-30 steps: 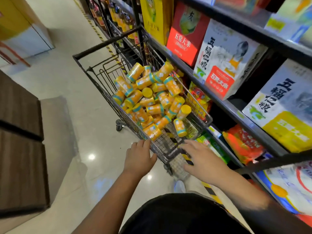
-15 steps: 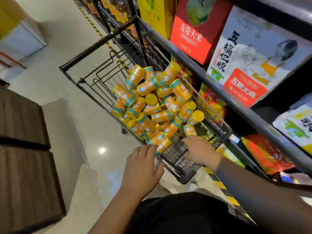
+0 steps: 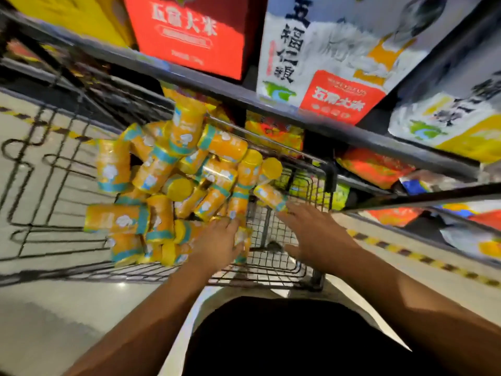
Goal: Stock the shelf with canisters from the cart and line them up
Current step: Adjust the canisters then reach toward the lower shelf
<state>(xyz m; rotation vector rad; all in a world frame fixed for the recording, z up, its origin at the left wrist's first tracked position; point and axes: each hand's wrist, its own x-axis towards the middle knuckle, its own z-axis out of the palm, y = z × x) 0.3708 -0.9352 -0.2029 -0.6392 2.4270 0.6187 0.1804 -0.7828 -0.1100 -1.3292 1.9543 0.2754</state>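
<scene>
Several orange canisters [image 3: 162, 169] with teal bands and yellow lids lie jumbled in a black wire cart [image 3: 271, 263]. My left hand [image 3: 217, 245] lies over the nearest canisters at the pile's front, with one canister [image 3: 243, 240] against its thumb side. Blur hides whether its fingers curl round anything. My right hand [image 3: 311, 232] reaches in with fingers spread, its fingertips at a tilted canister [image 3: 269, 196] near the cart's right side. The shelf [image 3: 352, 137] runs along the cart's right.
Large rice bags [image 3: 325, 66] and a red box [image 3: 189, 33] stand on the upper shelf. Snack bags [image 3: 374, 166] fill the lower shelf beside the cart. Yellow-black floor tape [image 3: 406, 253] runs along the shelf base. Pale floor [image 3: 54, 308] lies to the left.
The view has swung down over the cart. Both hands have moved forward from the cart's near rim into the basket, the left onto the pile, the right towards the tilted canister.
</scene>
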